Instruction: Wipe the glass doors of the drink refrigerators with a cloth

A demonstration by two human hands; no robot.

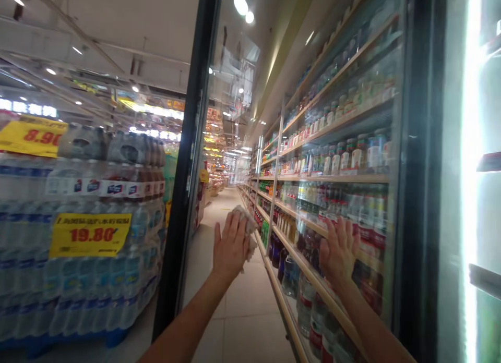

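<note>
Cloth (251, 228): pale, crumpled, one. Location: under the left hand (231, 244), in front of the pane (230, 60), nearer its left edge than its right. Its folds show past the right side of the fingers. Hold: fingers extended flat over it, not curled round it; probably so the palm can press it evenly. Contact with the glass cannot be confirmed.

Right hand (338, 251): empty, fingers spread, nearer the pane's right edge; perhaps raised to brace or steady. Whether it touches cannot be told.

Frame (180, 165): black, bordering the pane left and right.

Shelves (332, 179): seen in the pane, with bottles (357, 157) in rows along the front edges, presumably to present their labels to the aisle. Label print too blurred to read.

Stack (84, 279): packs of bottles left of the frame, on a blue pallet (116, 337), likely to hold them off the floor. Wrap on an upper tier bears a blue-and-red mark; brand illegible.

Lower sign (91, 235): yellow, on the stack's front, red "19.80"; small print illegible.

Upper sign (33, 137): yellow, at the stack's top left, red "8.9", final digit unclear.
</note>
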